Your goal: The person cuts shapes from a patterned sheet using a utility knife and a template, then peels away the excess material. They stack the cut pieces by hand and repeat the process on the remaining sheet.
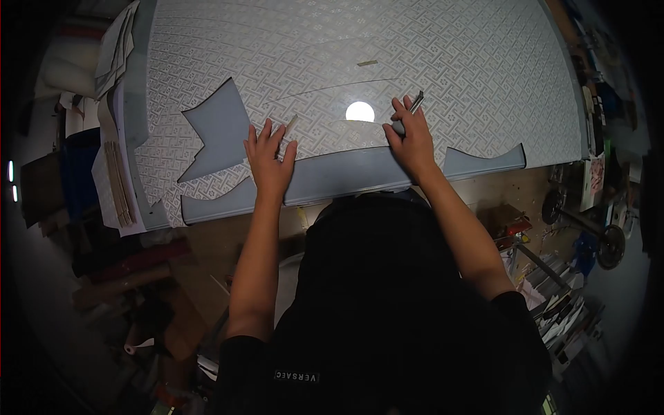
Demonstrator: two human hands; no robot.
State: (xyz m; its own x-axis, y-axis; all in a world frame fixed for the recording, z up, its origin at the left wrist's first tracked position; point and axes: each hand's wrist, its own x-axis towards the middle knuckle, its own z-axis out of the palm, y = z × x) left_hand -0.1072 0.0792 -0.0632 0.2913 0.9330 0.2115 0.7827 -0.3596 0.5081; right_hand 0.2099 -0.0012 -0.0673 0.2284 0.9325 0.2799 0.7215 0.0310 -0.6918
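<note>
Patterned light grey sheet material point(318, 62) covers most of the table, with curved cut edges near the front. Where it is cut away, the plain grey table surface point(332, 173) shows. My left hand point(268, 160) lies with fingers spread on the sheet's front part, beside a small pale strip point(291, 125). Held in my right hand point(413, 142) is a slim metallic tool point(417, 102), its tip pointing up and away; the hand rests at the sheet's front edge. A bright round reflection or light spot lies between the hands.
Another small strip point(367, 63) lies farther back on the sheet. Stacked papers and card pieces point(117, 176) hang at the table's left edge. Below the table are rolls and scraps on the left, and a wheeled metal stand point(581, 221) with piled sheets point(564, 315) on the right.
</note>
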